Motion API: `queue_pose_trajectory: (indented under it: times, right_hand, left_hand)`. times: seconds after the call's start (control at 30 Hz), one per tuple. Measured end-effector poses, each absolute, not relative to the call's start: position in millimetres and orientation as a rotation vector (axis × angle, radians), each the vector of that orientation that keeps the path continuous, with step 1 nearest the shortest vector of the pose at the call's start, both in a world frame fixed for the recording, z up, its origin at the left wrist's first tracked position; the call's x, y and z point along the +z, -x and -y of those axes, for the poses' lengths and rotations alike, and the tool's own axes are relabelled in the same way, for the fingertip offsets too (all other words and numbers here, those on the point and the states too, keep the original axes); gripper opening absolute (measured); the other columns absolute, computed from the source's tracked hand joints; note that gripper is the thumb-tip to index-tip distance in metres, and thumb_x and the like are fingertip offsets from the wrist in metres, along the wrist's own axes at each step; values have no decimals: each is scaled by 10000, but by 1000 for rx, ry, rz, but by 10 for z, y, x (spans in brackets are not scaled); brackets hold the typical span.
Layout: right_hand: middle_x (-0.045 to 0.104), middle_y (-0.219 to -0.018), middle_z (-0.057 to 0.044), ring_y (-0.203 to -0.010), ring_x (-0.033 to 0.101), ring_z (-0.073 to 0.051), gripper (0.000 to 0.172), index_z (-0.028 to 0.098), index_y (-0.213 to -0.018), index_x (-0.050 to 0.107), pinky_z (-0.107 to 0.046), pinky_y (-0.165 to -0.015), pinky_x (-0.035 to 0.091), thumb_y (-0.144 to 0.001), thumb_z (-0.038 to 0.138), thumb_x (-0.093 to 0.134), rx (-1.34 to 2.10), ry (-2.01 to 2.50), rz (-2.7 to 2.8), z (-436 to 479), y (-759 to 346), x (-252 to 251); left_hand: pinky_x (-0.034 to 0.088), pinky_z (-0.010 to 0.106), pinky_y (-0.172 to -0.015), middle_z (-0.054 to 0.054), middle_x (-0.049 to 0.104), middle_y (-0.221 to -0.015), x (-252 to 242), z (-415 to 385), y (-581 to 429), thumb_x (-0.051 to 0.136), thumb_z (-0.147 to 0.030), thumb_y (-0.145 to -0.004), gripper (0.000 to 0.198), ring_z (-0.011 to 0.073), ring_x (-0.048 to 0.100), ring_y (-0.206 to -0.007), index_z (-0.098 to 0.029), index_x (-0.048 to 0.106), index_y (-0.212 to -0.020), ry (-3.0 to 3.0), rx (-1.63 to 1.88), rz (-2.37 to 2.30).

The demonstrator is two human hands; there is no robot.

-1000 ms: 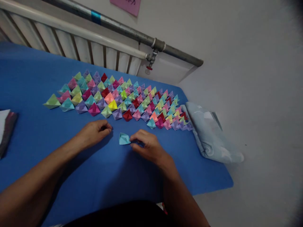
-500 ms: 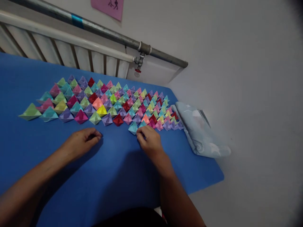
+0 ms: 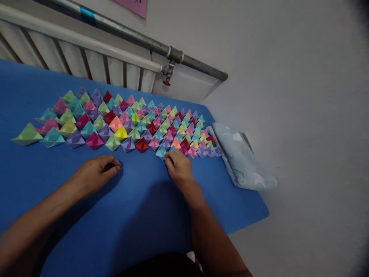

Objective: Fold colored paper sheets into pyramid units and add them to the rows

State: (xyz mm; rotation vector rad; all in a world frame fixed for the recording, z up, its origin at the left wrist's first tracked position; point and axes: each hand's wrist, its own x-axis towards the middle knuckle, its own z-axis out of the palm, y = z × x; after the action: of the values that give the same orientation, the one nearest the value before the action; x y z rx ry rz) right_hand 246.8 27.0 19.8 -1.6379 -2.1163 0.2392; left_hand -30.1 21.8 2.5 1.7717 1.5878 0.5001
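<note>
Rows of small folded paper boats in many colours cover the far part of a blue tabletop (image 3: 138,215). At the near edge of the rows, my right hand (image 3: 181,169) pinches the right end of a light blue paper boat (image 3: 160,151). Part of another blue boat shows just behind the fingers. My left hand (image 3: 99,171) rests low over the blue surface with thumb and fingertips together and nothing visible in them. Nearest to it are a pale green boat (image 3: 112,143) and a magenta boat (image 3: 95,141), both apart from it.
A folded light blue cloth (image 3: 242,161) lies at the right end, close against the boats. Behind the table run a white radiator (image 3: 95,67) and a metal pipe (image 3: 129,34) with a red-handled valve (image 3: 166,83). A grey wall (image 3: 302,115) stands on the right.
The light blue boat in my right hand has moved slightly away from me, closer to the row behind it. My left hand keeps its pose. The view has shifted a little.
</note>
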Motion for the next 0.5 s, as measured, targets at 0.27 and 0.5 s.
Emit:
queue_pose_trajectory:
  times: [0.27, 0.5]
  right_hand:
    - [673, -885, -63, -870, 610, -187, 184, 194, -899, 669, -276, -790, 448, -935, 197, 489, 197, 1656, 2105, -272, -2435, 183]
    - [647, -798, -28, -739, 582, -143, 167, 187, -858, 635, -235, -721, 428, -825, 122, 484, 346, 1454, 2180, -31, -2210, 332]
  left_hand:
    - [535, 347, -764, 41, 739, -939, 26, -219, 305, 457, -581, -725, 442, 260, 687, -858, -249, 702, -884, -1752, 458, -1635]
    - [538, 348, -773, 47, 739, -946, 53, -210, 298, 456, -553, -735, 432, 254, 681, -854, -237, 702, -898, -1773, 448, -1624]
